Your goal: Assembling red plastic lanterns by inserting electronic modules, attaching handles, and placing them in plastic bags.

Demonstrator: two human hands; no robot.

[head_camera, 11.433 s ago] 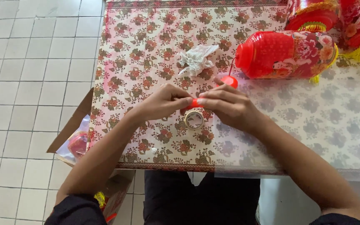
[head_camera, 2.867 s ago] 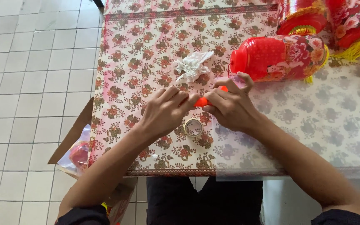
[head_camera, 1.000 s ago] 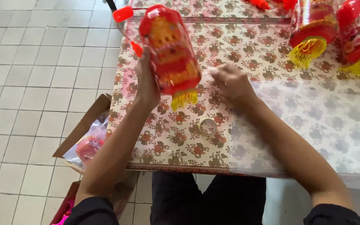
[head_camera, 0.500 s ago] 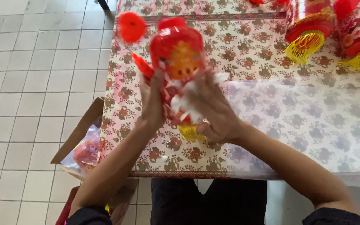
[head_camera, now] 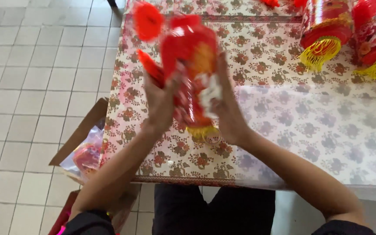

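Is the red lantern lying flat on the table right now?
No, the red lantern is held upright above the table, pressed between the left hand and the right hand.

My one camera sits on my head, looking steeply down, close over the table (head_camera: 283,130) edge and my lap.

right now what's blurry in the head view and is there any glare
Head view: the red lantern between the left hand and right hand is smeared by motion blur; the flowered tablecloth and floor tiles stay fairly sharp; a pale sheen washes out the clear plastic sheet; light is soft and even.
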